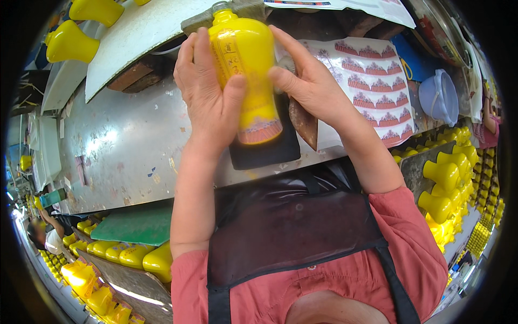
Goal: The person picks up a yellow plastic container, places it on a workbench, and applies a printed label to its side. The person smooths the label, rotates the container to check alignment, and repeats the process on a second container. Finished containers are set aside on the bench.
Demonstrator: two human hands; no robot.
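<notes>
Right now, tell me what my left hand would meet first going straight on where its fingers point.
Your left hand would probably meet the grey pad by the neck of the yellow bottle, though depth is unclear and it might pass above.

Metal table (pixel 129 146), printed sheet (pixel 376 92), black pad (pixel 270 154)

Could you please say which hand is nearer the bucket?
Right: the right hand is left of the bucket; the left hand is farther left, across the bottle.
</notes>
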